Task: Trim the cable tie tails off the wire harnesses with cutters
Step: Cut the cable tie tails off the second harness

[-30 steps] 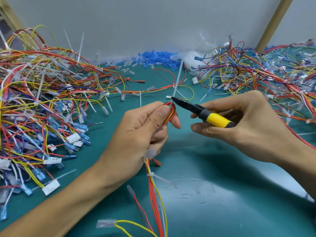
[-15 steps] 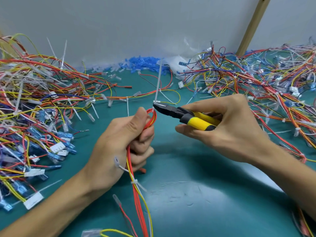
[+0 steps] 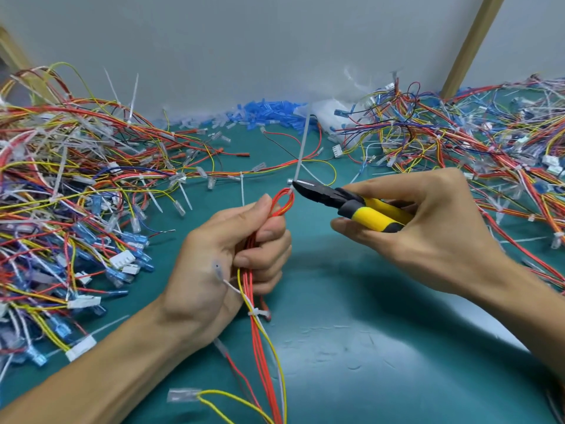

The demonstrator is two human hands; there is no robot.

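My left hand (image 3: 232,258) grips a red and yellow wire harness (image 3: 263,347), whose looped end sticks up past my thumb. A long white cable tie tail (image 3: 302,148) rises from the tie at the top of that loop. My right hand (image 3: 428,228) holds yellow-handled cutters (image 3: 351,203), and the black jaws sit at the foot of the tail, right at the tie head. A second white tie (image 3: 256,313) binds the harness below my left hand, and the wires trail off the bottom of the frame.
A thick heap of harnesses (image 3: 61,194) with uncut tie tails covers the left of the green mat (image 3: 367,332). Another heap (image 3: 474,142) fills the right. Blue terminal sleeves (image 3: 266,114) lie along the grey wall, and a wooden post (image 3: 470,47) leans at the right.
My left hand has shifted its hold so the harness loop stands higher. The cutter jaws have come from beside the loop up to the foot of the long tie tail.
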